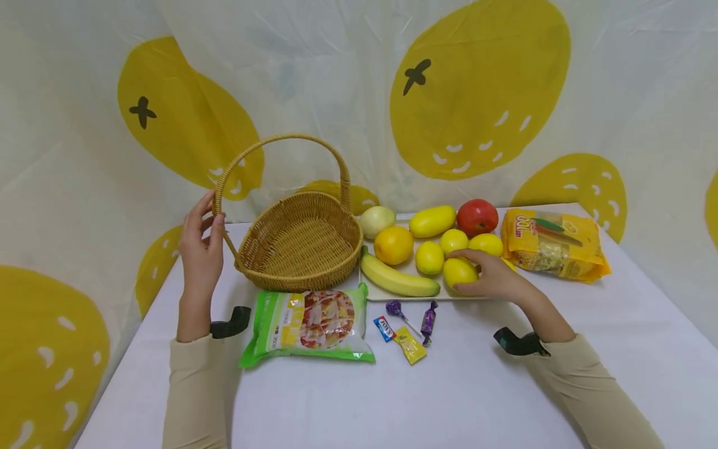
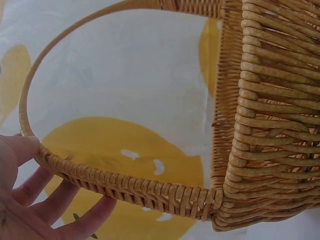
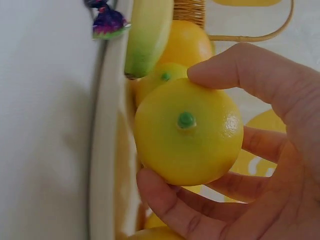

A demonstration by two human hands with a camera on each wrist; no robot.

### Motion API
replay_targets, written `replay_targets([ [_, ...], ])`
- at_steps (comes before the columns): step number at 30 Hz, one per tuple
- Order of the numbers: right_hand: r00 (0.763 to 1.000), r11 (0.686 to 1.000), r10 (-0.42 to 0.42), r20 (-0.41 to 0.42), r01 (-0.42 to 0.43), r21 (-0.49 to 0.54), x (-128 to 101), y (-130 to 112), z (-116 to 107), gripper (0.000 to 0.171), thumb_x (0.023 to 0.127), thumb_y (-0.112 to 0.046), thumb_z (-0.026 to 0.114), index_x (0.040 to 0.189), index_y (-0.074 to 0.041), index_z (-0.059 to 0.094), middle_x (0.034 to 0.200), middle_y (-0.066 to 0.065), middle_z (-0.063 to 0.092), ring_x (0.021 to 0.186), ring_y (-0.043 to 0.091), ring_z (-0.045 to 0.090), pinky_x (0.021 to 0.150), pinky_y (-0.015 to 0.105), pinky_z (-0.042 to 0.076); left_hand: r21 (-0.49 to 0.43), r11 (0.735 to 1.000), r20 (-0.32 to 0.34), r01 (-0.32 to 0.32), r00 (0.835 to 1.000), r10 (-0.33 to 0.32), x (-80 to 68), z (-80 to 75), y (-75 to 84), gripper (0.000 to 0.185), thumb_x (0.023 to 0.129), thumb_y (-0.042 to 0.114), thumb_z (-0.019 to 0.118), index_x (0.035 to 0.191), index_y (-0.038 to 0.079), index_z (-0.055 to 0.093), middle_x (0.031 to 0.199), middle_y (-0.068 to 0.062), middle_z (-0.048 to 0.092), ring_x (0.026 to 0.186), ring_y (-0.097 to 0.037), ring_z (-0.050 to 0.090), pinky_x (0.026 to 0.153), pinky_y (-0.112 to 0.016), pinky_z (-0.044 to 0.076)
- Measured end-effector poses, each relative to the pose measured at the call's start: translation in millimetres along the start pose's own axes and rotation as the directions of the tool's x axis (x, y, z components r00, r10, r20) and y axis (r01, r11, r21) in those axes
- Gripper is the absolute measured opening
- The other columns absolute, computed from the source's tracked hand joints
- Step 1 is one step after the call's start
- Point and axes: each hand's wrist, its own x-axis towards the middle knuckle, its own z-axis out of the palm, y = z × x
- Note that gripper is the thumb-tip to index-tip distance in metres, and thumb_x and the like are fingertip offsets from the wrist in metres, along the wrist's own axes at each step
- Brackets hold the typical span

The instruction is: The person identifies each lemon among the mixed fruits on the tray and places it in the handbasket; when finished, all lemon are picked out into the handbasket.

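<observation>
A yellow lemon (image 3: 187,132) is grasped by the right hand (image 1: 493,277) at the tray's (image 1: 412,298) five o'clock edge, among other fruit. At nine o'clock, an empty wicker basket (image 1: 300,246) is held by its handle in the left hand (image 1: 201,249).

A: Left hand (image 1: 201,249)?

B: Raised, wrist near vertical, palm facing three o'clock. Fingers and thumb (image 2: 22,146) curled round a thin bar, thumb on the near side, fingers (image 2: 75,212) wrapping under it. Forearm runs from six o'clock straight up; beige sleeve (image 1: 193,386) ends below the wrist, black camera mount strapped there.

A: Right hand (image 1: 487,275)?

B: Low, palm down, reaching toward ten o'clock. Fingers (image 3: 240,75) arch over a round object, thumb (image 3: 170,205) pressing from the near side, a full cupped grip. Forearm angles in from five o'clock, sleeve (image 1: 589,386) to the wrist, black mount on it too.

A: Hands apart?

B: Well apart, left at nine o'clock, right at three.
</observation>
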Motion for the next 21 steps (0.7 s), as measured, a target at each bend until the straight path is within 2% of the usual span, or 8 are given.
replay_targets([
  [5,1.000,1.000,0.023,-0.013,-0.023,0.014,0.2,-8.9,-3.0,0.060,0.084,-0.017,0.074,0.137,0.000,0.051,0.133,0.027,0.051,0.110,0.039,0.048,0.097,0.061,0.044,0.004,1.000,-0.003,-0.026,1.000,0.026,0.4,-0.2,-2.7,0.045,0.101,0.013,0.052,0.144,0.027,0.049,0.131,-0.011,0.054,0.111,-0.024,0.060,0.083,-0.011,0.050],
  [8,1.000,1.000,-0.010,-0.027,0.010,0.006,3.2,-14.9,-4.3,0.060,0.084,-0.015,0.074,0.137,0.001,0.050,0.135,0.027,0.050,0.113,0.041,0.048,0.098,0.062,0.043,0.012,0.999,-0.004,-0.032,0.999,0.032,1.0,1.0,-4.4,0.045,0.102,0.013,0.052,0.144,0.027,0.049,0.130,-0.011,0.054,0.111,-0.025,0.060,0.083,-0.011,0.050],
  [12,0.995,0.996,-0.086,-0.047,0.087,0.025,9.3,-26.9,-6.6,0.059,0.084,-0.011,0.075,0.137,0.000,0.051,0.134,0.024,0.052,0.109,0.038,0.050,0.093,0.054,0.049,0.021,0.999,-0.001,-0.032,0.999,0.032,1.6,2.1,-5.3,0.045,0.102,0.015,0.051,0.145,0.028,0.048,0.131,-0.012,0.053,0.112,-0.026,0.060,0.085,-0.014,0.051],
  [17,0.992,0.986,-0.121,-0.036,0.125,0.115,23.6,-47.5,-7.6,0.060,0.085,-0.012,0.075,0.138,-0.003,0.051,0.134,0.019,0.052,0.104,0.034,0.052,0.082,0.037,0.053,0.016,0.999,0.006,-0.028,1.000,0.028,1.5,1.0,-4.7,0.045,0.102,0.015,0.051,0.145,0.028,0.048,0.131,-0.012,0.053,0.111,-0.026,0.060,0.085,-0.014,0.051],
  [21,0.989,0.979,-0.146,-0.019,0.147,0.138,39.1,-63.0,-5.7,0.060,0.086,-0.015,0.075,0.140,-0.007,0.051,0.138,0.016,0.051,0.106,0.035,0.052,0.084,0.037,0.052,0.008,1.000,0.001,-0.028,1.000,0.028,1.0,0.9,-4.1,0.045,0.101,0.015,0.052,0.145,0.027,0.048,0.131,-0.011,0.053,0.111,-0.026,0.060,0.084,-0.014,0.051],
])
